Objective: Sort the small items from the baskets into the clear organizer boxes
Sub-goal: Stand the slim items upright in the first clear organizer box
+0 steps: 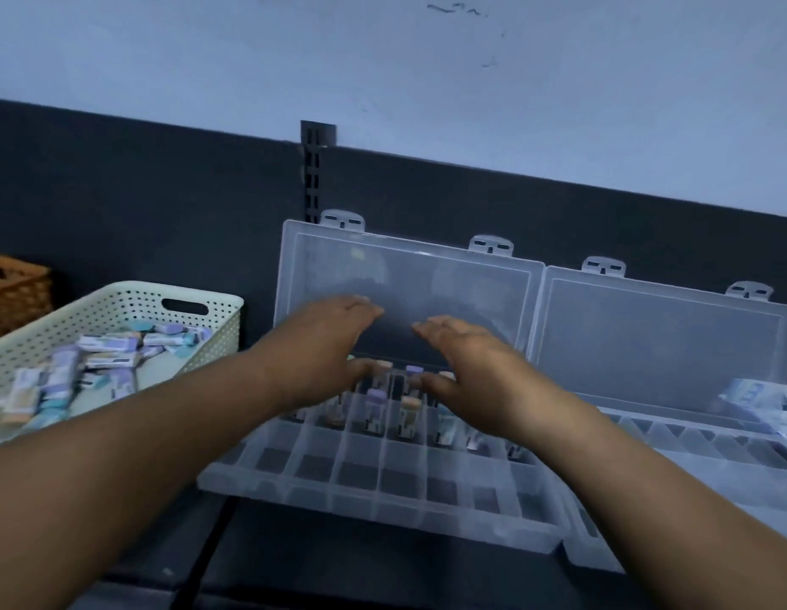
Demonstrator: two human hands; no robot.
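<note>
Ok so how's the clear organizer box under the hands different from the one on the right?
The left organizer box has small items standing in several of its back compartments, while the right organizer box shows only empty compartments where visible. Both hands, left hand and right hand, hover over the left organizer box; none is over the right organizer box. A pale packet lies across the right organizer box's back edge. Both are clear, with lids open and leaning back.

Dark back panel [140, 191] with slotted upright [312, 178] — pale wall [382, 59] above.

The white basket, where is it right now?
In the head view, the white basket sits at the left, beside the open organizer box, with a wicker basket behind it.
</note>
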